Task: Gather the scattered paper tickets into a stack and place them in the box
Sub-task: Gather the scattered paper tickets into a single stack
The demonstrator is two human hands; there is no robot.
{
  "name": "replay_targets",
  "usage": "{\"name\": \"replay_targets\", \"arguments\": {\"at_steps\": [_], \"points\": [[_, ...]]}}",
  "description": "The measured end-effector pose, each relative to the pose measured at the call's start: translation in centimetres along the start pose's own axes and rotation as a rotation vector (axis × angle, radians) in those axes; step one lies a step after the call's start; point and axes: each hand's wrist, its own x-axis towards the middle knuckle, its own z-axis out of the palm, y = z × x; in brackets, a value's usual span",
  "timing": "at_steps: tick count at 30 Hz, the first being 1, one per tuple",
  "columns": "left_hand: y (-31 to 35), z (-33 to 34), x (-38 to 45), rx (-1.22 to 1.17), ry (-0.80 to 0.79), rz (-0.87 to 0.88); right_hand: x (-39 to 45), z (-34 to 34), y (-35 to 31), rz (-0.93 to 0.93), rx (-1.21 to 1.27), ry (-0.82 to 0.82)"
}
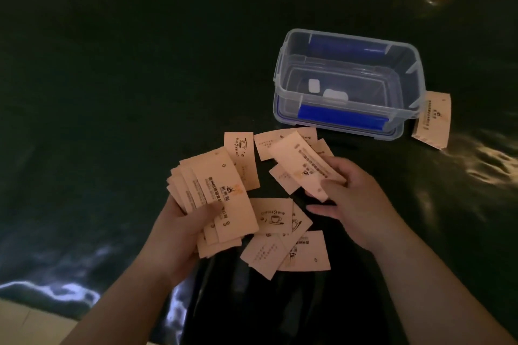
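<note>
My left hand [179, 230] grips a fanned stack of peach paper tickets [215, 190], thumb pressed on top. My right hand [353, 199] pinches a single ticket [302, 162], lifted above the dark table. Several loose tickets [276, 216] lie between and below my hands, some printed with a coffee cup. More tickets [241, 154] lie just beyond the stack. The clear plastic box [288, 64] with blue clips stands open at the upper right. One ticket [434, 120] leans against the box's right side.
Two small white pieces [335, 95] lie inside the box, which sits on its blue-rimmed lid [283, 117]. The dark glossy table [112, 92] stretches left and far. A pale floor patch [22, 322] shows at the bottom left, beyond the table edge.
</note>
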Motion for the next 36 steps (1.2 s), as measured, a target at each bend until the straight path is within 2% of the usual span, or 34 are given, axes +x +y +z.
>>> {"name": "replay_targets", "arguments": {"at_steps": [1, 5, 9, 12, 15, 19, 22, 24, 27, 28, 30, 32, 36], "points": [[0.1, -0.1, 0.1, 0.005, 0.006, 0.001, -1.0, -0.8, -0.1, -0.024, 0.026, -0.033], [0.4, -0.9, 0.4, 0.067, -0.019, -0.008, -4.4, -2.5, -1.0, -0.158, -0.237, -0.237], [0.3, 0.0, 0.4, 0.179, -0.160, -0.074, -4.5, 0.6, -2.3, -0.193, -0.355, -0.202], [0.1, 1.2, 0.3, 0.167, -0.227, -0.071, -3.5, 3.4, -3.1, -0.308, -0.402, -0.175], [-0.2, 1.4, 0.5, 0.109, -0.186, -0.060, -2.5, 4.7, -3.6, -0.400, -0.391, -0.162], [-0.4, 0.2, 0.5, -0.025, -0.162, -0.110, -1.6, 5.7, -3.8, -0.432, -0.376, -0.201], [-0.7, -0.7, 0.1, 0.030, -0.137, -0.084, -1.3, 6.9, -3.7, -0.435, -0.406, -0.237], [-0.8, -1.1, -0.2, 0.058, -0.036, -0.025, -0.7, 7.9, -3.4, -0.447, -0.407, -0.148], [-0.7, -2.4, -0.2, 0.020, 0.102, 0.063, 1.6, 9.7, -2.2, -0.259, -0.342, 0.156], [-0.5, -2.9, -0.2, -0.007, 0.148, 0.089, 2.2, 10.6, -1.8, -0.206, -0.415, 0.212], [-0.3, -3.6, -0.2, -0.044, 0.219, 0.123, 2.9, 12.6, -1.0, -0.195, -0.714, 0.236], [-0.1, -3.9, -0.3, -0.051, 0.259, 0.131, 3.2, 14.3, -1.1, -0.204, -0.869, 0.233], [0.1, -4.0, -0.3, -0.039, 0.275, 0.109, 4.7, 14.8, -2.4, -0.040, -0.725, 0.194]]}}
